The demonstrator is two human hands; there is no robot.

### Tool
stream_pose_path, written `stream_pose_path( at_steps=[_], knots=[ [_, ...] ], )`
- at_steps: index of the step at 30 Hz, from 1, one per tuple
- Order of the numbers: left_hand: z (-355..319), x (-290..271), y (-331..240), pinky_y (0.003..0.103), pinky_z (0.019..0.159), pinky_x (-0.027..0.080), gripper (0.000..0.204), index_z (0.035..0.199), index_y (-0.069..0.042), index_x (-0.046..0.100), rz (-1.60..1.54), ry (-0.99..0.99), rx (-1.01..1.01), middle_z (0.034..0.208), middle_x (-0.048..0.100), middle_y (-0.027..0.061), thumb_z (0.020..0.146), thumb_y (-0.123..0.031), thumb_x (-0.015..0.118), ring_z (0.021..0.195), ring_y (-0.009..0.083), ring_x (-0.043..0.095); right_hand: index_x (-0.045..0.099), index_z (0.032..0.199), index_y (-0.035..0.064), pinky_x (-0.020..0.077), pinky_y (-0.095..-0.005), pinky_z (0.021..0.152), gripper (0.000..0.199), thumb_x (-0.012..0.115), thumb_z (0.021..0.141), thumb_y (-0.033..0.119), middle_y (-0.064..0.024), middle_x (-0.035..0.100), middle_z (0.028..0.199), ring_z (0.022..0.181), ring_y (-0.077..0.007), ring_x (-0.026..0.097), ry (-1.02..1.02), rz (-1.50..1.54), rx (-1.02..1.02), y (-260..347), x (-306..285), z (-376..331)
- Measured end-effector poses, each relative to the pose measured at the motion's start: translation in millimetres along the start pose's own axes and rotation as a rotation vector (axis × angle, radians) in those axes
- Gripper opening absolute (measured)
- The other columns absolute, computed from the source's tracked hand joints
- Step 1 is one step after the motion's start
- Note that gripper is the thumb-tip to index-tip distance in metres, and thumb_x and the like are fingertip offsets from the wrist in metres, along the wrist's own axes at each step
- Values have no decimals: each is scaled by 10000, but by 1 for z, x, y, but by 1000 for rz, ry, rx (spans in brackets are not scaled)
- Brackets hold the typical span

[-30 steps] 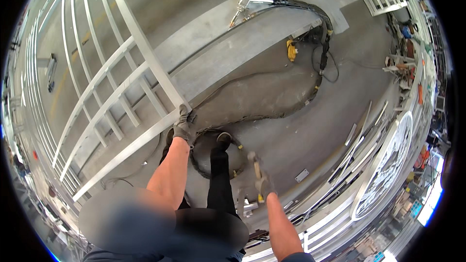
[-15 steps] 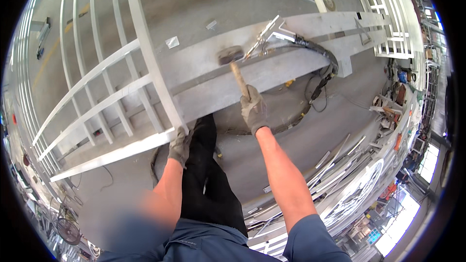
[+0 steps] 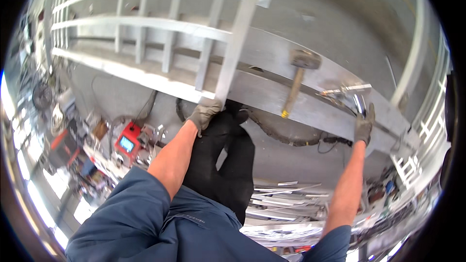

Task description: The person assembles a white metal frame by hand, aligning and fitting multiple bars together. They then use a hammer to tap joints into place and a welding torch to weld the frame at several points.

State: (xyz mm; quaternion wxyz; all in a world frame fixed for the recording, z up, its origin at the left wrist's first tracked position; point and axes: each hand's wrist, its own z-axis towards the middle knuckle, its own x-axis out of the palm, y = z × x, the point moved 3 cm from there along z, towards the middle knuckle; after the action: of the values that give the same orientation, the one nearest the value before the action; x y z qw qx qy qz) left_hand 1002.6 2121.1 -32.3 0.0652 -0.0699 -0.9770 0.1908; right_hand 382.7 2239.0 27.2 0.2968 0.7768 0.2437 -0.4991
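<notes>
My gloved left hand (image 3: 206, 111) is closed around the lower end of an upright bar of a grey metal railing frame (image 3: 160, 24). The frame lies across a long flat steel beam (image 3: 272, 92). A hammer (image 3: 297, 80) with a wooden handle rests on that beam, untouched by either hand. To its right, my gloved right hand (image 3: 363, 123) grips the shiny handle of a metal clamp (image 3: 353, 92) fixed on the beam. My dark trouser legs (image 3: 228, 160) stand below the beam.
A black cable hose (image 3: 284, 137) snakes over the concrete floor under the beam. A red machine with a small screen (image 3: 127, 143) stands at the left among clutter. Loose metal profiles (image 3: 286, 199) lie at the lower right, and another railing frame (image 3: 424, 111) at the far right.
My right hand held the hammer raised; now the hammer lies on the beam and that hand has moved right to the clamp. My left hand stays on the railing bar.
</notes>
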Motion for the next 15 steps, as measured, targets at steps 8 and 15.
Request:
stream_pose_path(
  at_steps=[8,15],
  knots=[
    [34,-24,56,254,598,379,365,1298,66,498,-226,182,52,876,493,55,1036,-160,381,697,145,436,435,1442,43,461,-448,1015,686,704,821,157,-220,555,1352,1271,-397,536,412,-225,-132,-2,9,68],
    [6,9,8,241,593,454,251,1201,91,541,-804,72,-80,939,636,126,953,66,505,804,135,584,472,1395,-16,441,-444,1043,700,769,802,209,-259,518,1415,1284,-419,518,323,-313,-416,-46,10,73]
  ],
)
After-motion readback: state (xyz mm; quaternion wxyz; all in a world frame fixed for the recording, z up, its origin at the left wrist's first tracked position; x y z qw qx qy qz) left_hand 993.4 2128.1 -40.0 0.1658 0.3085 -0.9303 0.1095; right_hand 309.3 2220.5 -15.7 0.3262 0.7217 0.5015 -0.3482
